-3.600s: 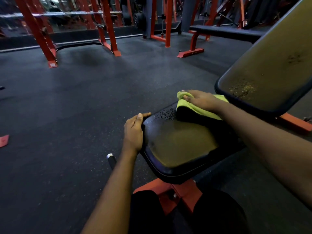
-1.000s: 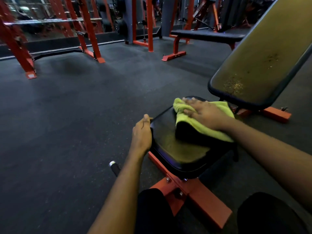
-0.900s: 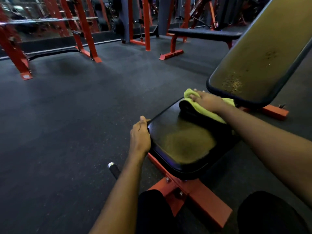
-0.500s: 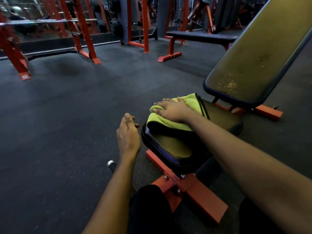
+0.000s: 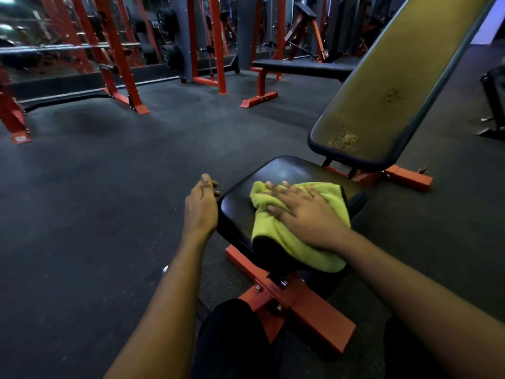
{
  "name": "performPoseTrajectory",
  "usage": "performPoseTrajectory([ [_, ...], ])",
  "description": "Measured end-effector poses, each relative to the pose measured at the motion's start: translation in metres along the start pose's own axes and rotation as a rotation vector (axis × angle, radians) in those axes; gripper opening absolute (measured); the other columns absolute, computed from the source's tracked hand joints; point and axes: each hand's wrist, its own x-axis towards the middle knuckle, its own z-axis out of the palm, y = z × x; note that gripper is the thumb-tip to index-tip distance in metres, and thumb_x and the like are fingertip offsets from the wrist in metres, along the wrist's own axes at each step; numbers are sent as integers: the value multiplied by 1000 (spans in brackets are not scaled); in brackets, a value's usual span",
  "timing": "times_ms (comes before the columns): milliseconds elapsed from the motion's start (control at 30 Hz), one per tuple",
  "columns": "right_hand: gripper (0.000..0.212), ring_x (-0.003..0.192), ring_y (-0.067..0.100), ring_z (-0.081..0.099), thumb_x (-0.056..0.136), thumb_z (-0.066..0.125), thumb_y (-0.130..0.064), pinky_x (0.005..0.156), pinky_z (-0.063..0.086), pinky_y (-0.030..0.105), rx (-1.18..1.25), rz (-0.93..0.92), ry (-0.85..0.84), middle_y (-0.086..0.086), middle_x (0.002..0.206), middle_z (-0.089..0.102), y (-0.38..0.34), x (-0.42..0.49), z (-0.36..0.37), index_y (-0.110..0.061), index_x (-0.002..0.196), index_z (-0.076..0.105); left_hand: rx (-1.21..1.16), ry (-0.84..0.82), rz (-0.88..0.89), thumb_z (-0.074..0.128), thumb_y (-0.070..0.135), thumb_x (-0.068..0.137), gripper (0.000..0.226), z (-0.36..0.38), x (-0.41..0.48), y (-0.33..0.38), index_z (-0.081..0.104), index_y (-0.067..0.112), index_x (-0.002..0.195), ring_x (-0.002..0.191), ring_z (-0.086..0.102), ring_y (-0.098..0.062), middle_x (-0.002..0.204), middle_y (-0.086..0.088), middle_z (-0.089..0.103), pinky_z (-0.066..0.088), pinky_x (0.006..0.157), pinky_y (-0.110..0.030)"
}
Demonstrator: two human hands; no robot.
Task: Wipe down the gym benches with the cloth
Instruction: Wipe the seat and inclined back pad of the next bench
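Right hand (image 5: pixel 306 214) pressed the cloth (image 5: pixel 273 233) on the seat (image 5: pixel 278 170), fingers (image 5: pixel 289 191) spread flat; left hand (image 5: pixel 200 206) hung loosely curled alongside. Firm, overlapping strokes to every edge seemed wisest.

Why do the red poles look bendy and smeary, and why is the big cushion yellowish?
Head view: the wide-angle lens bends the red racks near the edges, blur smears the far-left corner; dim room light glares yellowish off the tilted backrest; the cloth and right hand look sharp.
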Motion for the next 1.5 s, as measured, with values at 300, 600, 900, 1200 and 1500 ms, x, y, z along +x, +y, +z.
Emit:
performPoseTrajectory([
  [300,60,153,23,6,100,18,-61,116,6,65,-131,393,6,-11,166,4,8,34,-1,-38,155,17,100,-159,-19,23,50,104,60,14,6,1,66,12,119,120,54,-29,125,-12,64,39,101,-39],
  [600,64,152,17,8,94,25,-72,118,8,59,-128,398,116,-16,164,12,21,30,3,-44,151,25,138,-196,-78,22,45,105,58,28,23,-13,71,14,107,115,56,-33,116,-17,66,42,100,-43],
  [900,114,151,36,-8,62,15,-102,105,-6,77,-19,617,28,-1,166,-8,35,30,-8,-39,156,-1,127,-171,-74,21,53,101,64,31,23,-19,67,13,119,115,56,-34,120,-18,64,43,100,-48],
  [1200,104,149,41,8,67,17,-99,109,6,74,-72,692,-63,4,166,4,78,80,-22,-44,155,12,143,-164,-74,19,52,102,64,30,21,-18,68,12,115,115,56,-33,119,-17,65,43,101,-51],
  [1500,105,146,34,30,67,17,-92,116,21,58,37,532,-230,4,162,27,108,184,-21,-30,152,31,90,-99,-34,20,50,103,64,30,18,-19,69,14,86,91,64,-26,91,-11,69,50,85,-42],
])
